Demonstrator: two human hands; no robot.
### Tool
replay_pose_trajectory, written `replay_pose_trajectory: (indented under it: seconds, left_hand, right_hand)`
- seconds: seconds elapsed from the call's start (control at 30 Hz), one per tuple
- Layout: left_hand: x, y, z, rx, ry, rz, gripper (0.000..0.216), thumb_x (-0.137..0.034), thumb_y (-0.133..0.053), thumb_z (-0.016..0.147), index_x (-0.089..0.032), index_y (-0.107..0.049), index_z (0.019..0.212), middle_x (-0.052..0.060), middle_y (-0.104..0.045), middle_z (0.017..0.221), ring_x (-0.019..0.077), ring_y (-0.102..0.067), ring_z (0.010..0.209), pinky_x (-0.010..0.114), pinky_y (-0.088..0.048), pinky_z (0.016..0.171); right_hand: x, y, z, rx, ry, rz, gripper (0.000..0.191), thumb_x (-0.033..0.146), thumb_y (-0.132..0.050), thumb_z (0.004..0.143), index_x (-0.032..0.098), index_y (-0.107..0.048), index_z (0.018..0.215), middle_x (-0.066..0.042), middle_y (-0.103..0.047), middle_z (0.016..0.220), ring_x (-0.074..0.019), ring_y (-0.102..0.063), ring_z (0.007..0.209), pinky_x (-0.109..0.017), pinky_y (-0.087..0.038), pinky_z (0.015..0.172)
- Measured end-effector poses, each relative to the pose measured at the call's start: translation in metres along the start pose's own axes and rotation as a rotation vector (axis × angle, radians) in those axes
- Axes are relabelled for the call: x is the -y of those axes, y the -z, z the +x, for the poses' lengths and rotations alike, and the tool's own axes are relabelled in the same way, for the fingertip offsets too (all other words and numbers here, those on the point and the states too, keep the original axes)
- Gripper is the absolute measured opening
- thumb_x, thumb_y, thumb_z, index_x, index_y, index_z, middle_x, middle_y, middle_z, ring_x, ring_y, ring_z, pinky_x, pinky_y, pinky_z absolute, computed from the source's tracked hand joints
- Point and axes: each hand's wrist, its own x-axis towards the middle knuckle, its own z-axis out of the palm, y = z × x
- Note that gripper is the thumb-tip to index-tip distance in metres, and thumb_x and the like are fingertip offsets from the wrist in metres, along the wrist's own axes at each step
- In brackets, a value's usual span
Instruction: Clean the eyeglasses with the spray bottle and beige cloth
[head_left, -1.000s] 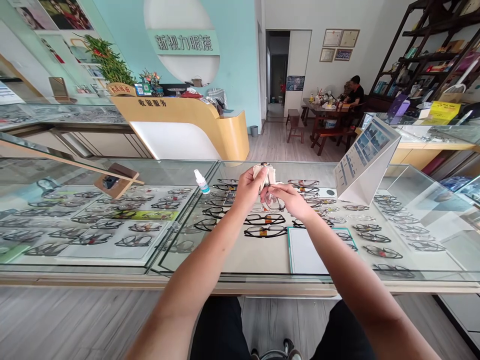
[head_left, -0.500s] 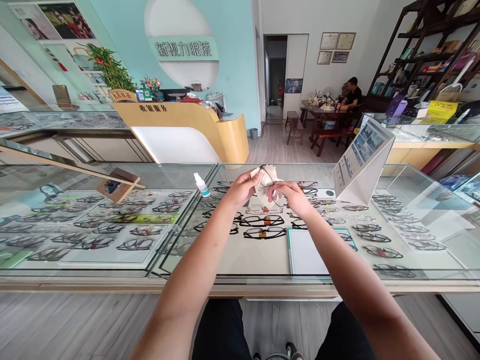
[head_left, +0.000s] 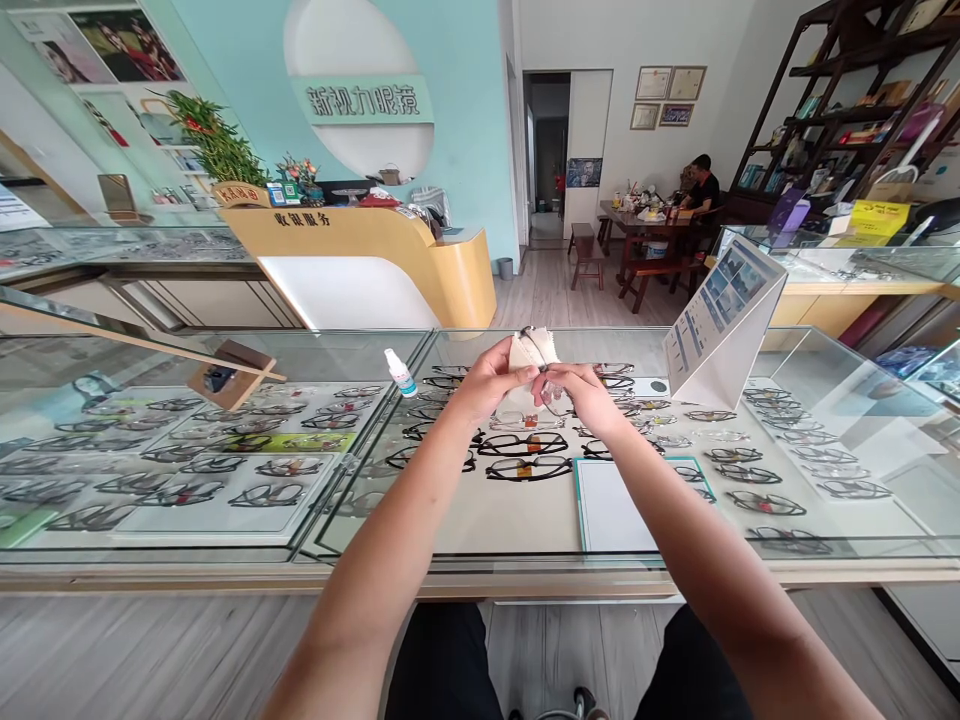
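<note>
My left hand (head_left: pixel 487 383) is closed on a pale cleaning cloth (head_left: pixel 527 352), pinched round one lens of a thin-framed pair of glasses (head_left: pixel 553 397). My right hand (head_left: pixel 581 392) grips the same pair of glasses from the right, fingers curled. Both hands hover just above the glass display counter (head_left: pixel 480 520). A small white spray bottle (head_left: pixel 400 373) with a blue band stands on the glass to the left of my left hand.
Under the glass lie several rows of spectacle frames (head_left: pixel 525 445) and a white teal-edged card (head_left: pixel 615 505). An angled display board (head_left: pixel 721 325) stands at the right, a wooden stand (head_left: pixel 229 372) at the left. A person (head_left: pixel 701 190) sits at a far table.
The cloth has gone from hanging loose over the glasses to being folded tightly between my left fingers. Both hands stay at about the same spot above the counter.
</note>
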Motion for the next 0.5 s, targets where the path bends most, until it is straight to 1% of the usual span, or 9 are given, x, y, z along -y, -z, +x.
replay_pose_trajectory:
  seconds: [0.1, 0.23, 0.33, 0.5]
  left_hand:
    - [0.000, -0.002, 0.000, -0.002, -0.002, 0.011, 0.055, -0.051, -0.105, 0.076, -0.022, -0.072, 0.110, 0.000, -0.073, 0.066, 0.0243, -0.074, 0.059, 0.035, -0.059, 0.062]
    - [0.003, -0.004, 0.001, -0.015, -0.019, 0.006, 0.054, -0.049, -0.106, 0.075, -0.022, -0.072, 0.108, -0.001, -0.071, 0.064, 0.0226, -0.071, 0.056, 0.035, -0.060, 0.062]
    - [0.007, -0.004, 0.002, -0.044, -0.033, 0.010, 0.052, -0.050, -0.105, 0.078, -0.022, -0.072, 0.107, -0.002, -0.070, 0.062, 0.0201, -0.067, 0.051, 0.034, -0.058, 0.058]
    - [0.017, -0.006, 0.002, -0.116, -0.034, 0.002, 0.050, -0.056, -0.103, 0.081, -0.024, -0.071, 0.100, -0.004, -0.066, 0.060, 0.0177, -0.062, 0.046, 0.033, -0.055, 0.051]
  right_hand:
    - [-0.001, -0.002, 0.000, 0.004, -0.008, 0.013, 0.038, 0.044, -0.059, 0.104, 0.022, -0.079, 0.080, -0.004, -0.074, 0.079, -0.0229, -0.061, 0.081, -0.038, -0.051, 0.087]
    - [0.000, -0.003, 0.000, 0.017, -0.015, 0.025, 0.037, 0.045, -0.061, 0.103, 0.022, -0.078, 0.079, -0.004, -0.074, 0.079, -0.0222, -0.061, 0.080, -0.038, -0.051, 0.085]
    - [0.002, -0.003, 0.000, 0.030, -0.029, 0.025, 0.036, 0.046, -0.061, 0.103, 0.023, -0.078, 0.080, -0.004, -0.074, 0.080, -0.0216, -0.059, 0.078, -0.037, -0.052, 0.083]
    - [0.002, -0.004, -0.001, 0.048, -0.040, 0.019, 0.037, 0.046, -0.061, 0.103, 0.022, -0.079, 0.082, -0.004, -0.073, 0.080, -0.0212, -0.059, 0.077, -0.037, -0.052, 0.083]
